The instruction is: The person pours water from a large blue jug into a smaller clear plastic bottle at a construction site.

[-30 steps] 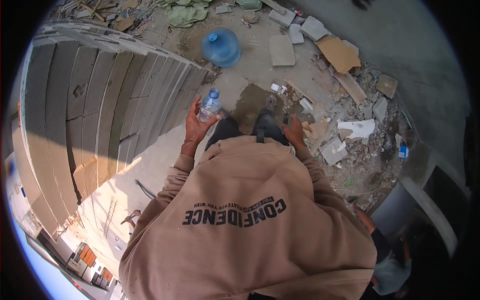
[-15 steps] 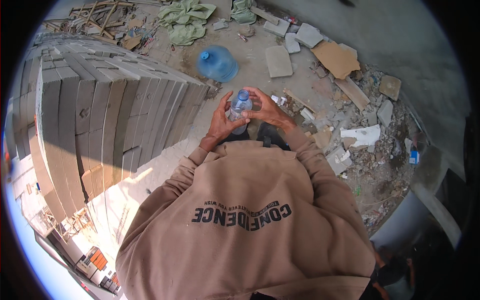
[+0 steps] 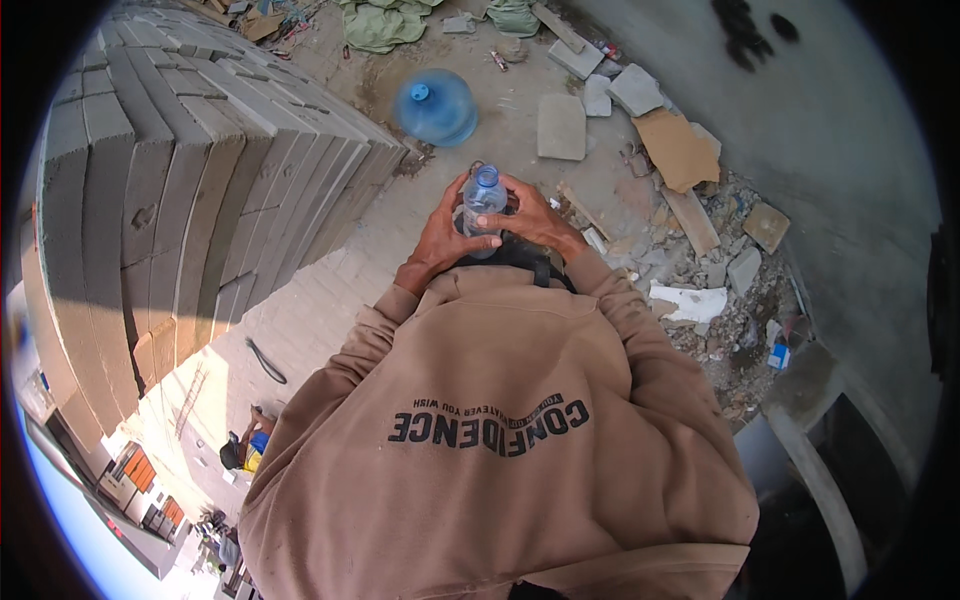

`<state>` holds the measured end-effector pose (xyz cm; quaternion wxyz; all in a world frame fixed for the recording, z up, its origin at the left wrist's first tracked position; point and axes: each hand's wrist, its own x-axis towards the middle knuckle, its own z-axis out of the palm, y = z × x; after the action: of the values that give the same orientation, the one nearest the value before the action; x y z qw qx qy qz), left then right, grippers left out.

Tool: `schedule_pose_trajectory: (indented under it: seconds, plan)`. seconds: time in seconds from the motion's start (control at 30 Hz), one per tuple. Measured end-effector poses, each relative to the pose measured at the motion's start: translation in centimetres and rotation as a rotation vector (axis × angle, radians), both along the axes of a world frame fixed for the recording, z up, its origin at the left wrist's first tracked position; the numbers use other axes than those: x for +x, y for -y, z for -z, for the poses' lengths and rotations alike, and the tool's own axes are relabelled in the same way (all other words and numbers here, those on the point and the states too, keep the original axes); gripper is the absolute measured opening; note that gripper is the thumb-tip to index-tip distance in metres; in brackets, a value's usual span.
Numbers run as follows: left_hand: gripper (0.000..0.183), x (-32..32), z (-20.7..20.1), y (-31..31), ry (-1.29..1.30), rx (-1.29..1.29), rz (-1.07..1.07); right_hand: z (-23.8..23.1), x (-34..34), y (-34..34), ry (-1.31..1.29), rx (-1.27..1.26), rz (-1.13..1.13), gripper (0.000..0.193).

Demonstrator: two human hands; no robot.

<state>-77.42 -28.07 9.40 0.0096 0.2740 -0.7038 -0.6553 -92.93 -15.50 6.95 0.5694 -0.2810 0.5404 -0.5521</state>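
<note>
1. A clear plastic bottle [image 3: 484,198] with a blue neck is held in front of the body, above the ground [image 3: 510,100], and is borne by the hands alone.
2. Its left side is gripped by the left hand [image 3: 443,236], with the thumb laid across the lower front.
3. Its right side is clasped by the right hand [image 3: 538,218], whose thumb is pressed over the front, so both hands are brought together around the bottle.
4. Beyond the hands, a large blue water jug [image 3: 440,107] is set on the ground, near the right end of the stack of grey blocks [image 3: 190,180].
5. A pale square slab [image 3: 562,127] is laid to the right of the jug.
6. Along the ground's right edge, by the wall [image 3: 810,150], rubble [image 3: 735,275] is strewn, with a sheet of brown cardboard [image 3: 679,150] and a blue-and-white box [image 3: 779,356] among it.
7. Green sheeting [image 3: 385,25] is crumpled toward the ground's far edge.
8. At the lower left, a black hose [image 3: 263,362] is seen curved on the ground.
</note>
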Motion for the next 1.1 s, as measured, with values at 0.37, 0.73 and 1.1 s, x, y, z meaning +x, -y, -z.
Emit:
schedule_pose_trajectory:
  seconds: [0.37, 0.73, 1.1]
  plan:
    - [0.054, 9.4, 15.9, 6.4, 0.833, -0.088, -0.041, -0.1, -11.4, 1.1, -0.225, 0.304, 0.464, 0.044]
    - [0.048, 6.3, 17.1, 16.0, 0.754, -0.226, -0.093, 2.1, -14.4, -7.7, -0.265, 0.454, 0.680, 0.043]
    - [0.043, -3.6, 18.1, 21.2, 0.481, -0.430, 0.032, 3.3, -15.1, -8.6, -0.218, 0.489, 0.721, 0.043]
